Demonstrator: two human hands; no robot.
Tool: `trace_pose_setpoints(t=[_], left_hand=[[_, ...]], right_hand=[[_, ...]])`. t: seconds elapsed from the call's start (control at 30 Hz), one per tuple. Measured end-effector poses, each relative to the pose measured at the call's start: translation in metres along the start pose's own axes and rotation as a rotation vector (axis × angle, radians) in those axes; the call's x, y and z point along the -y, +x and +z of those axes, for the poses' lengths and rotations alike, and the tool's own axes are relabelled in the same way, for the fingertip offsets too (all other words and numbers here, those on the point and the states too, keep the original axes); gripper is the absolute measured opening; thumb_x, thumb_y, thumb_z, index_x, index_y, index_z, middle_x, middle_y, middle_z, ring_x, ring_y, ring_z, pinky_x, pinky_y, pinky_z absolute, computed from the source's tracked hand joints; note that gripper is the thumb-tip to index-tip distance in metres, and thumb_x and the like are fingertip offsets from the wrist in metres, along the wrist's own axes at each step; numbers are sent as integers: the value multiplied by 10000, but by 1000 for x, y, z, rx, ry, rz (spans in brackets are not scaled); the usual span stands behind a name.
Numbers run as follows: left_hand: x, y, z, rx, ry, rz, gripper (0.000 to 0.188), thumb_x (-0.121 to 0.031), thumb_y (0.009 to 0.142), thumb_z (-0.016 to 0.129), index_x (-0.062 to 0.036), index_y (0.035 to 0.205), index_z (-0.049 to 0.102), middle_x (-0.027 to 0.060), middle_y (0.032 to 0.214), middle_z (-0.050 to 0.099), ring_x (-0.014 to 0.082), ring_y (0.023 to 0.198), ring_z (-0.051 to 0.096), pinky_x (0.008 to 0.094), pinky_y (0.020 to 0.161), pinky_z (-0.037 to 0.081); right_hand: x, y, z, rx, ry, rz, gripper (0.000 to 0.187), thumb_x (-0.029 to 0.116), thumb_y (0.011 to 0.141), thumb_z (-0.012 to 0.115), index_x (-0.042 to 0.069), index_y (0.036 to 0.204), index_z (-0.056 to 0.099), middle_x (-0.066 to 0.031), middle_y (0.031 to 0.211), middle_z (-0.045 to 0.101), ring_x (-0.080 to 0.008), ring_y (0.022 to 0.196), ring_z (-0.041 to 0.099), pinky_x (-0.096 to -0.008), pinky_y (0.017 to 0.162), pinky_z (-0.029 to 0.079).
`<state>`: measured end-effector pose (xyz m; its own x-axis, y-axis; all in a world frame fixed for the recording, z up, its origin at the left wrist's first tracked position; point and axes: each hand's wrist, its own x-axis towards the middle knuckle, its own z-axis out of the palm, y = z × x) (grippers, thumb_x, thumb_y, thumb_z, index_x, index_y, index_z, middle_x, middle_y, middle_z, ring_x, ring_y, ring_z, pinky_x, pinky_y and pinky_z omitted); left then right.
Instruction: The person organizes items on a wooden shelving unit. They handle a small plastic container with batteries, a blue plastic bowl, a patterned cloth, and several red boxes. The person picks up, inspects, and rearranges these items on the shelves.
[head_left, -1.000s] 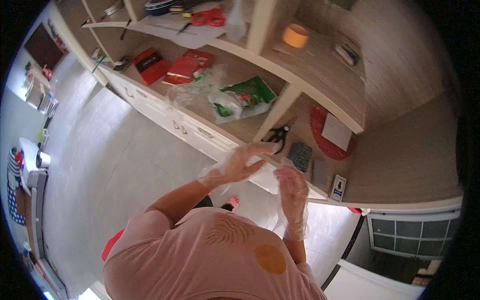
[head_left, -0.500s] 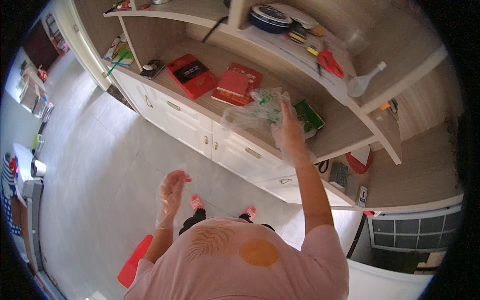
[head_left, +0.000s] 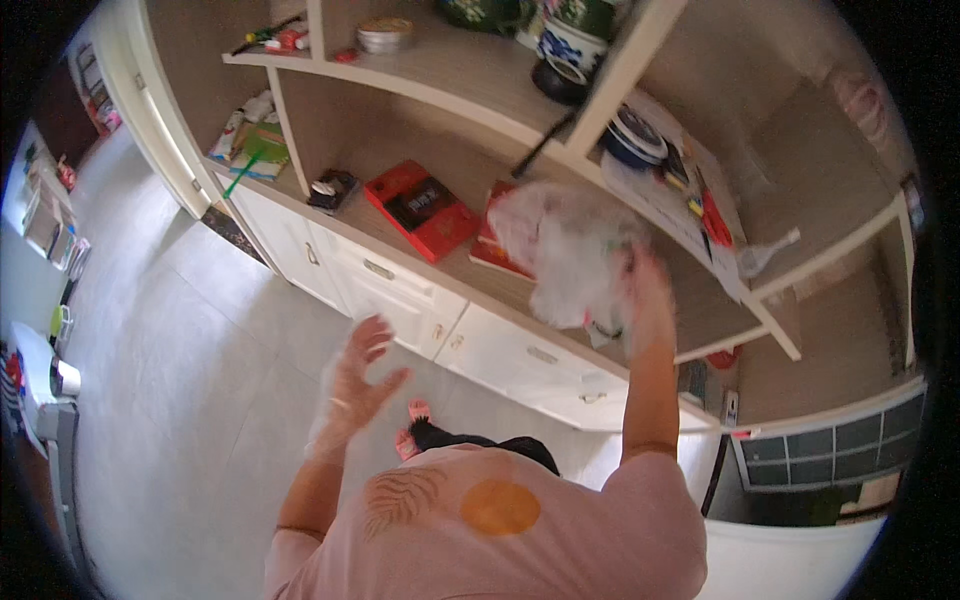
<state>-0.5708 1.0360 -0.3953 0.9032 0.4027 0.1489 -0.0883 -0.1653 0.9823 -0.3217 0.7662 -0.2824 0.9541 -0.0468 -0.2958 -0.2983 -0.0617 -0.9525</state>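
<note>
My right hand (head_left: 645, 290), smeared by motion, has its fingers on a crumpled translucent plastic bag (head_left: 575, 245) above the cabinet shelf. The bag covers much of a red book (head_left: 500, 262). A small green and white item (head_left: 602, 330) peeks out below the bag. Lower left, my left hand (head_left: 360, 380) hovers over the floor, fingers spread, holding nothing. It wears a thin clear glove; the right appears gloved too, though blur hides the detail. Left of the book lies a red box (head_left: 425, 210) with a dark panel.
A dark wallet-like item (head_left: 332, 190) lies near the shelf's left divider. Higher up are a round blue tin (head_left: 637, 138), red scissors (head_left: 716, 220), a white funnel-like piece (head_left: 768, 255) and a blue-and-white pot (head_left: 572, 48). White cabinet doors (head_left: 400, 300) run below.
My right hand has closed on the plastic bag and shifted it slightly. The left hand has risen and spread its fingers. The view has swung, so the shelves sit lower and further right.
</note>
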Motion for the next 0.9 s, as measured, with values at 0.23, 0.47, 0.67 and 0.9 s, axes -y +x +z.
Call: trace_pose_setpoints(t=[0.23,0.47,0.67,0.9], left_hand=[[-2,81,36,251,3,362,461,-159,786,693,-59,1182,480,83,1042,552,201,1008,524,347,857,443],[46,105,-65,342,-194,-69,252,-222,838,637,-80,1043,601,48,892,604,198,883,567,360,790,462],[81,138,-167,524,63,-361,386,-323,807,672,-100,1110,587,65,968,630,233,924,572,390,851,450],[36,152,-186,1141,261,-47,569,-411,792,671,-93,1236,512,110,1115,587,240,1075,515,376,946,396]], right_hand=[[-18,-82,95,656,-278,-190,318,215,860,585,49,1132,582,-51,839,609,-128,702,535,-274,588,449],[-20,-69,170,689,-602,-704,284,109,815,643,29,1084,599,-50,839,630,-92,722,572,-241,635,478],[-30,-61,218,691,-63,-269,157,90,841,628,50,990,600,-8,813,609,-94,699,560,-240,628,486],[-23,-128,297,301,-507,-1213,289,184,843,637,85,1107,569,-92,1079,582,-224,912,583,-351,780,487]])
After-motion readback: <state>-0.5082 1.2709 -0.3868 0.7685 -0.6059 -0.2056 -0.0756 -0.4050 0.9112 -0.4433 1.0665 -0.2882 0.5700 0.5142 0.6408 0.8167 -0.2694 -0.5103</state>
